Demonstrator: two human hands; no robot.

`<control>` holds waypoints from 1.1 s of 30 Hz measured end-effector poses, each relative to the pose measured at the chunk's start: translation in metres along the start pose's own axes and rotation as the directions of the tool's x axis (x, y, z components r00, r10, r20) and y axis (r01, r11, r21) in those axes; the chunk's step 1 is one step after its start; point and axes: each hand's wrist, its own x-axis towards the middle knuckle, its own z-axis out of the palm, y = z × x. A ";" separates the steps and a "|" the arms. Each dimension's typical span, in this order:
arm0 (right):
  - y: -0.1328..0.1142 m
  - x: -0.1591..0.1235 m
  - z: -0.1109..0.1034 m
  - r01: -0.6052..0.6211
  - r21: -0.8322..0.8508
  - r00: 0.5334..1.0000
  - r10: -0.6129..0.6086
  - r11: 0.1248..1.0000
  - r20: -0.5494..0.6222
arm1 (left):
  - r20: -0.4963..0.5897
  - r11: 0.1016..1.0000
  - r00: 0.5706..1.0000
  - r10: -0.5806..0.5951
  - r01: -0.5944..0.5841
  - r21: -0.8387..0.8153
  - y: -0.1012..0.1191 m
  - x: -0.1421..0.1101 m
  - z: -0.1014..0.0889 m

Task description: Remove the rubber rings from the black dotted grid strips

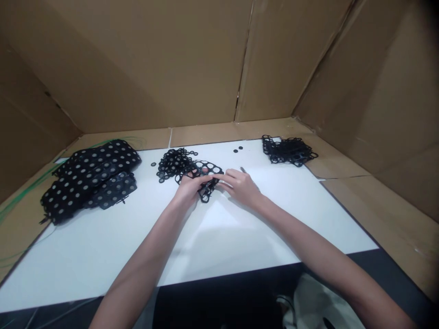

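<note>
Between my two hands is a black sheet full of round holes (pixel 205 195), partly hidden by my fingers. My left hand (pixel 192 183) is closed on its left side. From the right, my right hand (pixel 240 185) pinches at the sheet's edge with thumb and forefinger. Just behind my left hand lies a heap of small black rings with grey centres (pixel 173 163), a few of them loose around it. A small thin grey tool (pixel 243 170) lies just beyond my right hand; its kind is unclear.
Black sheets with grey dots (pixel 92 171) are piled at the left. A stack of holed black sheets (pixel 290 151) lies at the back right. Two small black discs (pixel 238 149) sit near the rear edge. Cardboard walls (pixel 164 64) enclose the white board (pixel 219 246).
</note>
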 end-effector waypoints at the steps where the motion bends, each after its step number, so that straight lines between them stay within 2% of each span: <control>1: 0.002 -0.001 0.002 0.038 -0.058 0.999 -0.038 0.998 -0.011 | 0.005 1.000 1.000 -0.001 0.001 -0.003 -0.001 0.000 0.000; 4: 0.007 -0.003 0.005 0.112 -0.163 0.991 -0.122 0.980 -0.051 | 0.043 0.999 0.998 0.036 -0.036 -0.009 0.001 -0.002 0.001; 8: 0.006 -0.002 0.001 0.177 -0.204 0.966 -0.210 0.963 -0.151 | 0.102 0.998 0.993 0.056 -0.059 0.034 0.007 -0.006 0.003; 14: -0.001 0.001 -0.001 0.210 -0.293 0.925 -0.286 0.933 -0.249 | 0.057 0.999 0.997 0.047 -0.047 -0.001 0.009 -0.007 0.006; 17: -0.003 0.001 -0.001 0.211 -0.323 0.910 -0.306 0.922 -0.279 | 0.040 0.999 0.999 0.007 -0.005 -0.038 0.007 -0.005 0.007; 22: -0.008 0.001 0.001 0.172 -0.321 0.909 -0.275 0.931 -0.312 | 0.040 0.984 0.993 -0.108 0.113 -0.138 0.005 -0.002 0.006; 25: -0.008 0.001 0.002 0.140 -0.294 0.917 -0.236 0.945 -0.321 | 0.062 0.981 0.990 -0.123 0.131 -0.145 0.006 -0.002 0.005; 29: -0.005 0.002 0.001 0.140 -0.230 0.950 -0.196 0.963 -0.244 | 0.082 0.992 0.991 -0.102 0.108 -0.072 0.011 -0.006 0.003; 33: -0.003 0.003 -0.002 0.119 -0.151 0.969 -0.148 0.981 -0.196 | 0.112 0.986 0.983 -0.143 0.151 -0.072 0.014 -0.007 0.002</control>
